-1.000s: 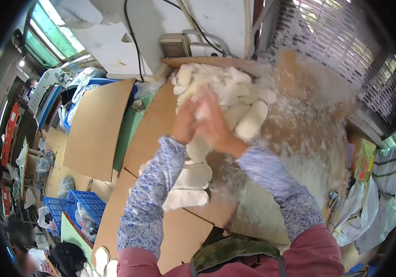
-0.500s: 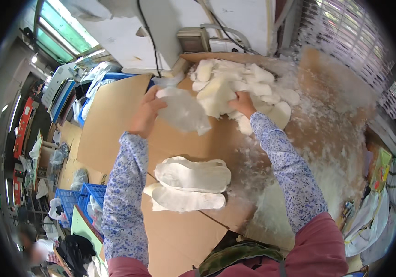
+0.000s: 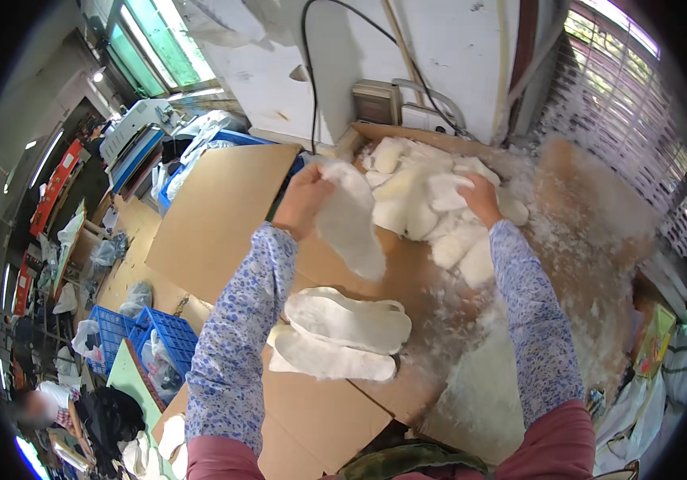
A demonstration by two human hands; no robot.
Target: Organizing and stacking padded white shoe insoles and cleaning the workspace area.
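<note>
A white fuzzy insole (image 3: 350,220) hangs from my left hand (image 3: 303,202), its top end pinched between thumb and fingers. My right hand (image 3: 482,200) is closed on the edge of another white insole (image 3: 446,192) at the right part of a heaped pile of cream insoles (image 3: 407,214). The far end of that second insole cannot be told apart from the pile. Nearer to me, two neat stacks lie side by side on the cardboard: an upper insole stack (image 3: 347,320) and a lower insole stack (image 3: 334,357).
Loose white fluff (image 3: 575,264) covers the right side of the cardboard (image 3: 303,416). A metal grille (image 3: 615,104) and a white wall (image 3: 455,40) with a switch box (image 3: 376,102) stand behind. Blue crates (image 3: 169,360) hold bags at left. A person (image 3: 39,410) is at far left.
The insole in my left hand has swung from slanting to hanging more upright. My right hand has shifted from a large cream piece to a white insole on the pile. The view has tilted.
</note>
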